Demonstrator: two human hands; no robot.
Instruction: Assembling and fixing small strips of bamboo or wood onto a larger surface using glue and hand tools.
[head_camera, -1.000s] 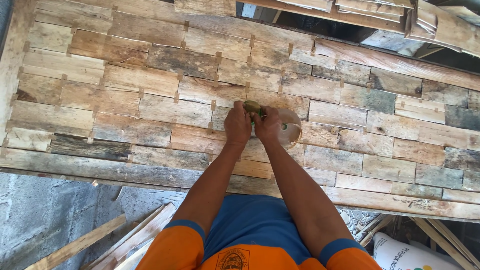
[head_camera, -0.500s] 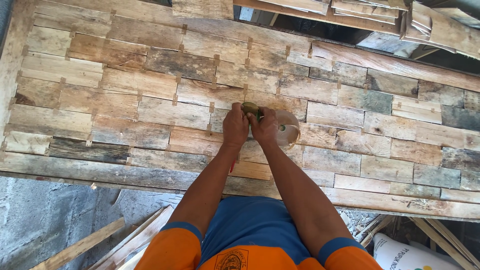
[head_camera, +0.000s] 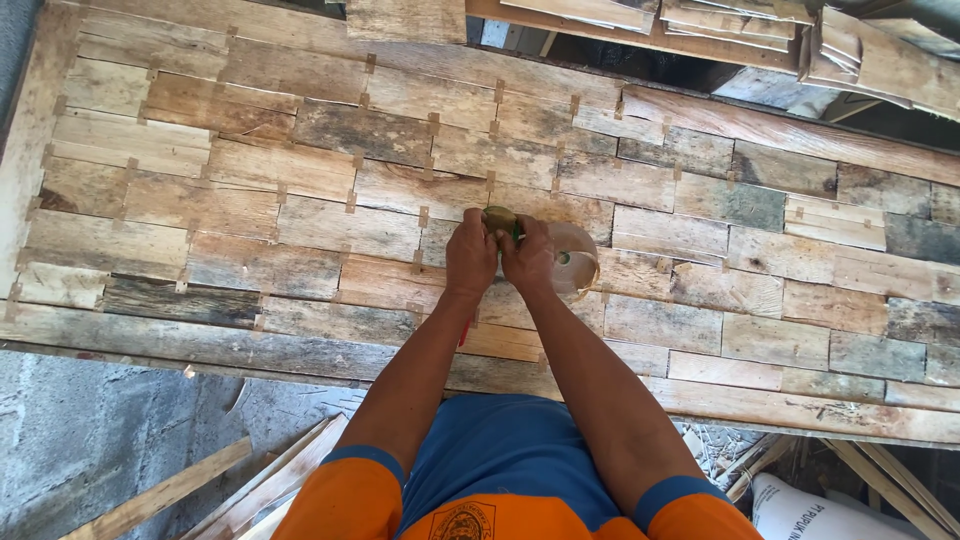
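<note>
Pinching a small olive-green object (head_camera: 499, 219) between your left hand (head_camera: 470, 255) and right hand (head_camera: 530, 257), both closed on it at table (head_camera: 300, 170) centre, round clear container (head_camera: 573, 257) at three o'clock: likely light, rigid; grip its sides.

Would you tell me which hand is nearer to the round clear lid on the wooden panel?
Right. The right hand lies against the lid's left edge, seemingly touching it. The left hand is farther left, beyond the right hand, both pinching a small greenish object.
</note>
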